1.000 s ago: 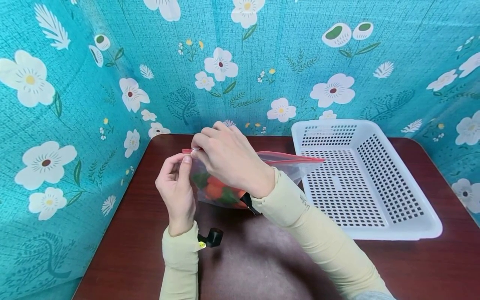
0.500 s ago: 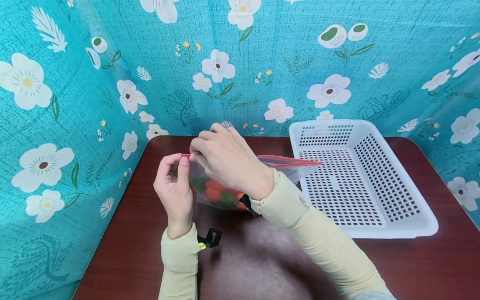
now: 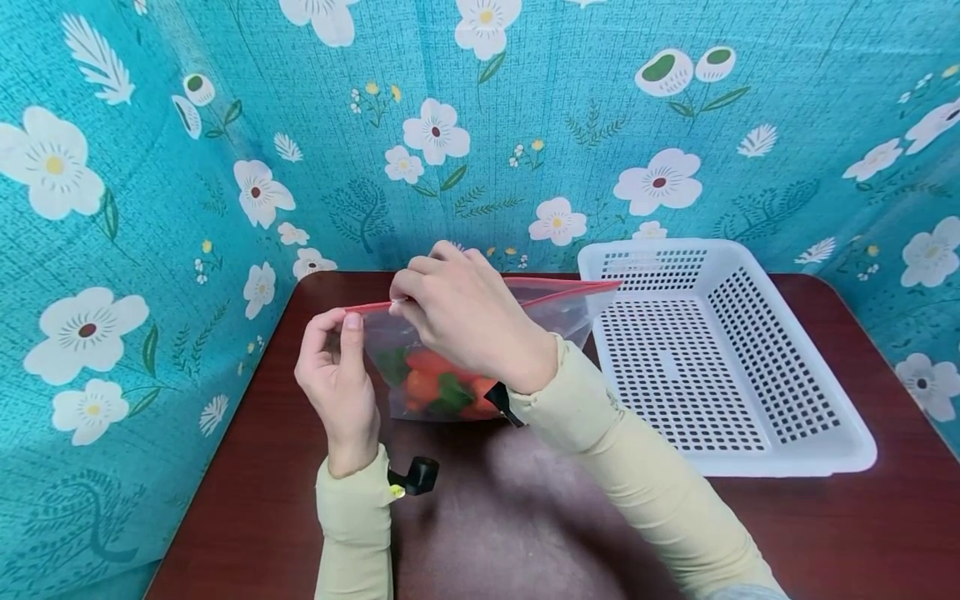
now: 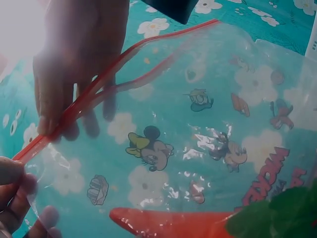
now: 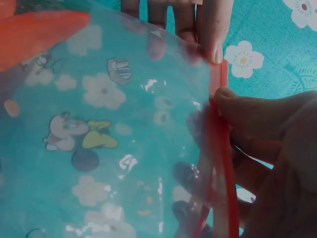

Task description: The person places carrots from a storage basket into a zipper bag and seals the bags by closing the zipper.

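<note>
A clear zip bag (image 3: 375, 333) with a red zip strip (image 4: 94, 91) and cartoon prints stands upright over the table. Orange-red carrot-like pieces (image 3: 425, 385) and green leafy pieces (image 3: 453, 392) show through its lower part. My left hand (image 3: 341, 375) pinches the bag's left top corner between thumb and fingers. A little to the right, my right hand (image 3: 465, 312) pinches the red strip, thumb on the near side and fingers behind, as the right wrist view shows. Right of that hand the two red edges stand apart, so the mouth gapes there.
A white perforated plastic basket (image 3: 806, 454) stands on the right of the dark red-brown table (image 3: 247, 500); the bag's right corner comes close to its left rim. A blue flowered cloth (image 3: 510, 108) hangs behind and at the left. A small black camera (image 3: 422, 475) sits at the left wrist.
My left hand has moved a little left and my right hand slightly right along the strip, widening the gap between them. The bag's right corner has risen and shifted left.
</note>
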`<state>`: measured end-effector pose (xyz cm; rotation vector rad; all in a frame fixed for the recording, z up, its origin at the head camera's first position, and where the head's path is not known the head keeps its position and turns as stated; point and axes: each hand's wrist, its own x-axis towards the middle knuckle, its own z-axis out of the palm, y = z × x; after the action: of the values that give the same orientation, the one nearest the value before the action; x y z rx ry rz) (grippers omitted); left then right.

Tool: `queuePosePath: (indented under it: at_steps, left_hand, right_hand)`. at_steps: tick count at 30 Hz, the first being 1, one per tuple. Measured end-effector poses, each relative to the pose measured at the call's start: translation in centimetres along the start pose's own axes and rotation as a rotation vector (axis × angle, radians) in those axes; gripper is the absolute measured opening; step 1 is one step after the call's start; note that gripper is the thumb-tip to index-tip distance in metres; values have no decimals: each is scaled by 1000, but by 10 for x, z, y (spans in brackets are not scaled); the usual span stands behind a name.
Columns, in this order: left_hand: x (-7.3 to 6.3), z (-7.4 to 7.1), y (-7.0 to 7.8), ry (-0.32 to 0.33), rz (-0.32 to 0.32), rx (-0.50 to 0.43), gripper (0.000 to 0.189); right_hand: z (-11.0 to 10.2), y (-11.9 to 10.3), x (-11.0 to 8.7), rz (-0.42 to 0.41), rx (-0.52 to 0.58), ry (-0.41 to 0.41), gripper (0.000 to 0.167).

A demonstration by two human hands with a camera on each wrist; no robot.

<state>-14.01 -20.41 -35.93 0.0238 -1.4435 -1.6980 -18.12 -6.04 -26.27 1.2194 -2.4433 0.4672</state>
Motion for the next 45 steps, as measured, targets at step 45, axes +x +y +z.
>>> queuePosePath:
  at_steps: [45]
  left_hand:
    - [5, -3, -3, 55, -14, -23, 13]
  right_hand:
    - [-11, 35, -22, 167, 66, -26, 14]
